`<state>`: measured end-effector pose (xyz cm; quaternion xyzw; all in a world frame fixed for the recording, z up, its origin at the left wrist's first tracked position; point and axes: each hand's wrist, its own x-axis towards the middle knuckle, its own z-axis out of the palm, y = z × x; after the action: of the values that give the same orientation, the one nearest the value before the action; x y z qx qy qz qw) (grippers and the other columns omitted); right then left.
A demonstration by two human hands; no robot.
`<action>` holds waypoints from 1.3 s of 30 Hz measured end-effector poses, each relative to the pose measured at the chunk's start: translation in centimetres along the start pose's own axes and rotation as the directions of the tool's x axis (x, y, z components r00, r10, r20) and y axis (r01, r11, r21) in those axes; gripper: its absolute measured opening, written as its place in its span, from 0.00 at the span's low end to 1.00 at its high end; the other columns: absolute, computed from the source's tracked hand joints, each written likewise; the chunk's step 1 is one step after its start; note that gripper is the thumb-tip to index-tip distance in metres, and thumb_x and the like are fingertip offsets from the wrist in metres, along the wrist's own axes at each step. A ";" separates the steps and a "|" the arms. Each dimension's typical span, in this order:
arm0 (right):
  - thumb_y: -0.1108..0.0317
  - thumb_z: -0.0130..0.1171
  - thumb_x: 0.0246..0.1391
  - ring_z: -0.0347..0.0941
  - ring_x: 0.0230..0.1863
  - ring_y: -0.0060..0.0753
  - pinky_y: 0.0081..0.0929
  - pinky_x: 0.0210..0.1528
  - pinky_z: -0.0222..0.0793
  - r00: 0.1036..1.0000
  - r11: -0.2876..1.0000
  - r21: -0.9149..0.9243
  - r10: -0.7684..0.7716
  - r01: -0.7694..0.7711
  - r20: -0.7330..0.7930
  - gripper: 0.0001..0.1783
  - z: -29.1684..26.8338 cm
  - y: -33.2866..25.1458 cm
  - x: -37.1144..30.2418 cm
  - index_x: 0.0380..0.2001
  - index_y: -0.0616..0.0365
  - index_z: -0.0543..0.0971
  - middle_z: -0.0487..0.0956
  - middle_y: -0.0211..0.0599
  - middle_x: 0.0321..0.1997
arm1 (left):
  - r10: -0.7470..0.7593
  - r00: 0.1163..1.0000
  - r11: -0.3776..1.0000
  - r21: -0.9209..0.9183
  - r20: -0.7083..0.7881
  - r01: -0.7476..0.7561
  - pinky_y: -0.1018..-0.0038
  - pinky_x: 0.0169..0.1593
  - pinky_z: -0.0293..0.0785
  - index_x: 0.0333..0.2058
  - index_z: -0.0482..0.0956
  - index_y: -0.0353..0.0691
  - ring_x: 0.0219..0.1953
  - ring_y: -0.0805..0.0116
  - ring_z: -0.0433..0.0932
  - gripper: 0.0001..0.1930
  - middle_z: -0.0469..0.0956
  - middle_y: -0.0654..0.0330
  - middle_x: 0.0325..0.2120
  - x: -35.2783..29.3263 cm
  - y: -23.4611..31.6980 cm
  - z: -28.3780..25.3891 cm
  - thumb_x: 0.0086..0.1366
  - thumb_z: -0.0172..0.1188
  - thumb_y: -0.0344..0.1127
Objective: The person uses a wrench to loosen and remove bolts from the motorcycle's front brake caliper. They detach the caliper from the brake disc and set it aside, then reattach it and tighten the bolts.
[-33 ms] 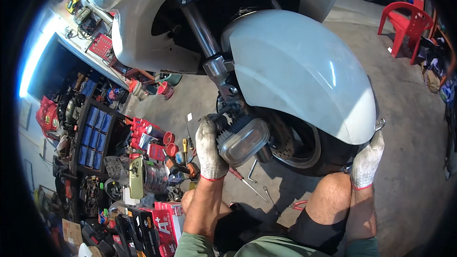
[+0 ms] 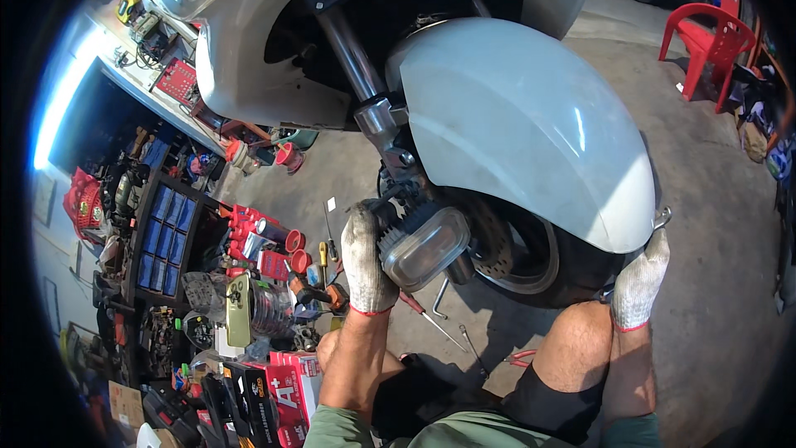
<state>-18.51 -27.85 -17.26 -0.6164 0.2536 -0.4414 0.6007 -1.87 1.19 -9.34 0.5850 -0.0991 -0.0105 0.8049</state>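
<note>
In a white knit glove, my left hand (image 2: pixel 365 261) is closed on the left side of an auxiliary light (image 2: pixel 429 249) with a clear lens and dark cooling fins. Its fingertips are partly hidden by the light and the dark bracket. The light sits below the fork leg (image 2: pixel 352 58) of a white motorcycle, beside the brake disc (image 2: pixel 496 236). My right hand (image 2: pixel 641 286), gloved the same way, holds a wrench (image 2: pixel 662 217) whose ring end sticks out above the fingers. It is beside the lower tip of the white front fender (image 2: pixel 522 124) and the tyre (image 2: pixel 580 278).
On the floor lie a red-handled screwdriver (image 2: pixel 427 315), a bent hex key (image 2: pixel 440 299), another wrench (image 2: pixel 471 347) and red-handled pliers (image 2: pixel 521 357). Boxes (image 2: pixel 286 398), a cordless drill (image 2: pixel 319 293) and blue drawers (image 2: pixel 166 232) crowd the left. A red chair (image 2: pixel 705 50) stands far right.
</note>
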 end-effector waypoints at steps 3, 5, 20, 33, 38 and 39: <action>0.74 0.41 0.70 0.75 0.54 0.31 0.31 0.58 0.70 0.996 0.991 -0.105 -0.084 0.085 0.011 0.19 -0.2 0.9 -0.1 0.59 0.69 0.72 0.79 0.43 0.54 | 0.019 1.000 0.999 0.033 0.002 -0.019 0.71 0.37 0.77 0.40 0.77 0.39 0.32 0.72 0.76 0.19 0.77 0.64 0.32 0.0 0.1 0.2 0.74 0.55 0.51; 0.74 0.41 0.70 0.75 0.54 0.31 0.31 0.58 0.71 0.998 0.995 -0.078 -0.065 0.064 -0.003 0.19 -0.2 0.9 -0.1 0.59 0.69 0.72 0.79 0.43 0.54 | 0.019 1.000 0.999 0.035 0.012 -0.019 0.72 0.36 0.77 0.40 0.77 0.39 0.32 0.72 0.76 0.19 0.77 0.64 0.32 0.0 0.2 0.2 0.74 0.55 0.51; 0.74 0.39 0.72 0.74 0.55 0.32 0.31 0.60 0.70 1.000 1.000 0.016 0.010 -0.009 -0.027 0.19 -0.3 1.5 -0.2 0.59 0.70 0.70 0.77 0.44 0.56 | 0.031 1.000 0.987 0.155 -0.004 -0.030 0.75 0.35 0.74 0.39 0.78 0.40 0.32 0.75 0.75 0.16 0.78 0.65 0.32 0.0 0.5 0.2 0.74 0.55 0.48; 0.82 0.44 0.64 0.71 0.59 0.36 0.32 0.65 0.63 0.999 1.000 0.014 0.020 -0.019 -0.033 0.20 -0.1 1.5 -0.5 0.57 0.73 0.72 0.77 0.51 0.55 | 0.034 0.999 0.936 0.349 0.012 -0.036 0.74 0.39 0.72 0.39 0.78 0.37 0.32 0.73 0.74 0.23 0.78 0.63 0.32 -0.1 1.7 0.6 0.74 0.55 0.56; 0.83 0.43 0.64 0.71 0.58 0.36 0.31 0.65 0.63 0.999 1.000 0.003 -0.009 0.009 -0.041 0.19 0.0 0.9 0.0 0.57 0.74 0.71 0.77 0.50 0.56 | 0.023 1.000 0.958 0.286 0.020 -0.027 0.74 0.39 0.72 0.39 0.78 0.36 0.33 0.74 0.74 0.23 0.78 0.63 0.32 0.0 1.8 0.6 0.73 0.55 0.55; 0.83 0.43 0.64 0.72 0.58 0.36 0.31 0.65 0.63 0.999 0.999 0.038 -0.013 0.015 -0.053 0.19 0.1 0.9 0.0 0.57 0.74 0.71 0.77 0.49 0.56 | 0.016 1.000 0.959 0.281 0.022 -0.022 0.74 0.39 0.72 0.39 0.78 0.36 0.33 0.73 0.74 0.23 0.78 0.63 0.32 0.0 1.7 0.6 0.73 0.55 0.55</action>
<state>-18.25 -27.90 -18.15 -0.5946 0.2565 -0.4665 0.6025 -2.11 1.20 -7.58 0.6925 -0.1131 0.0058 0.7125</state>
